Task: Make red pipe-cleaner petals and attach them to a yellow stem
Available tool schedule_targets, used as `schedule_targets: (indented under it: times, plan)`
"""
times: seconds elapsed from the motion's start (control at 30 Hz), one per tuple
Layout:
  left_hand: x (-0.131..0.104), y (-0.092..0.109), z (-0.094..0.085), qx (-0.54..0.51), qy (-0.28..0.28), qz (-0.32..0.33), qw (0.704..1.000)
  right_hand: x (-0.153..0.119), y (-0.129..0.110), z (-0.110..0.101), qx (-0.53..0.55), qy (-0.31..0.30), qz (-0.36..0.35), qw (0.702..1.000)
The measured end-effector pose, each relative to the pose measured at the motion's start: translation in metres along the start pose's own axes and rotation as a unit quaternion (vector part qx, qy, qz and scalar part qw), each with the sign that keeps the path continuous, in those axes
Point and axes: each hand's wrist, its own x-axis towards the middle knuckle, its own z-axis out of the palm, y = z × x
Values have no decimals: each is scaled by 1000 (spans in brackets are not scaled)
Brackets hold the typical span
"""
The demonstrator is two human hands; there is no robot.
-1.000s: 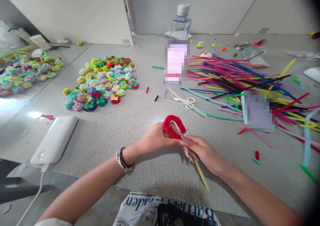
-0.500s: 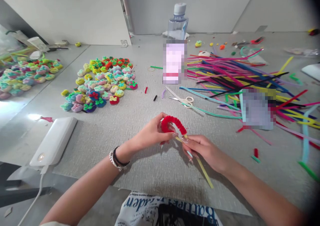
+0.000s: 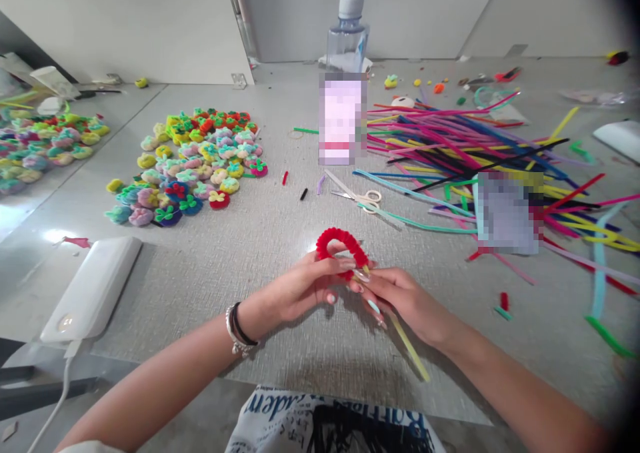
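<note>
A fuzzy red pipe cleaner coil (image 3: 341, 235) arches in a curve between my hands, above the grey table. My left hand (image 3: 313, 279) is closed on the coil's lower left part, thumb along its inner side. A pale yellow pipe cleaner (image 3: 411, 351) runs out of the coil's right end, and its long tail slants down under my right hand (image 3: 403, 293). That hand pinches the yellow stem beside the red end. Where the fingertips meet, part of the coil and stem is hidden.
Ahead lie scissors (image 3: 367, 201) and short pipe cleaner scraps (image 3: 304, 194). Fuzzy fruit-like pieces (image 3: 200, 166) are heaped at left, near a white power bank (image 3: 95, 289). Loose pipe cleaners (image 3: 475, 139) cover the right side. A bottle (image 3: 347, 36) stands behind a blurred phone-like screen (image 3: 343, 116).
My left hand has shifted its hold lower on the red coil, its thumb reaching further toward the right end. My right hand keeps its pinch. The whole view has shifted slightly.
</note>
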Motion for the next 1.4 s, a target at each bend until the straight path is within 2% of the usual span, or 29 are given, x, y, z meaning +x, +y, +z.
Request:
schedule_targets:
  times: [0.07, 0.13, 0.2, 0.37, 0.53, 0.97, 1.1, 1.27, 1.4]
  plan:
    - [-1, -2, 3, -42, -14, -48, 998, 0, 0, 0, -22, -2, 3, 1000]
    - [-1, -5, 7, -50, 9, -57, 997, -1, 1, 1, -54, -4, 7, 998]
    - [0, -7, 9, -26, 34, -48, 998, -1, 4, 2, -84, -2, 6, 996]
    - [2, -5, 9, 28, 53, -23, 998, -1, 6, 3, -119, 4, -17, 993]
    - [4, -4, 6, 22, 103, -4, 994, -2, 0, 4, -143, 5, -22, 989]
    - [2, 2, 10, -42, 172, 58, 983, -2, -2, 2, -159, -6, -36, 987]
    - [1, 3, 9, -47, 171, 84, 980, -4, -6, 3, -153, -11, -37, 987]
    - [0, 5, 1, 20, 98, 98, 990, -4, -4, 1, -116, -35, -21, 992]
    - [2, 3, -3, 49, 76, 93, 991, -2, -3, 1, -79, -28, -30, 996]
